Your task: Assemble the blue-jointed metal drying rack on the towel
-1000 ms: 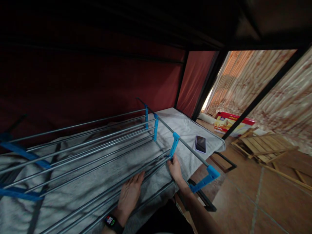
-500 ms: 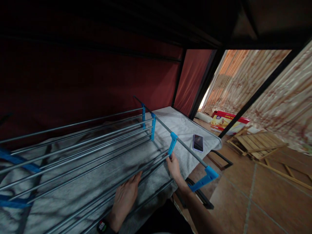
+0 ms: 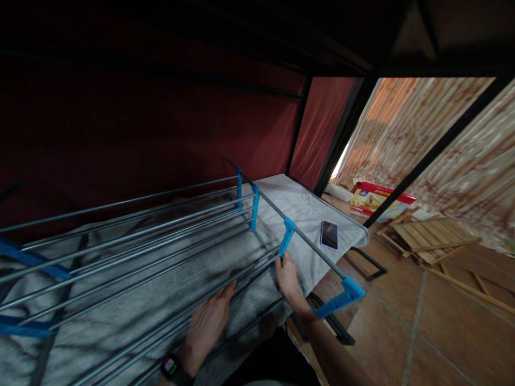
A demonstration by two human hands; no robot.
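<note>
A rack of grey metal tubes with blue plastic brackets lies on its side across a grey cloth [image 3: 273, 203]. My left hand [image 3: 209, 319], with a watch [image 3: 173, 367] on its wrist, is closed around a metal tube [image 3: 161, 329] near the front; its fingertips are partly hidden by the tubes. Farther right, my right hand [image 3: 286, 274] grips that front row of tubes at its end. Its fingers touch the lower end of a blue bracket [image 3: 287, 236]. This bracket hangs from a long crosswise tube [image 3: 314, 246], with another blue bracket [image 3: 341, 299] nearer me.
A phone [image 3: 329, 235] lies on the cloth right of the rack. Dark bed-like framing [image 3: 341, 134] stands around, with a dark red curtain [image 3: 201, 134] behind. On the tiled floor [image 3: 386, 332] are a red and yellow box [image 3: 378, 201] and wooden slats [image 3: 434, 238].
The view has shifted slightly, so the things at right appear a little farther right. Both hands keep their places on the tubes.
</note>
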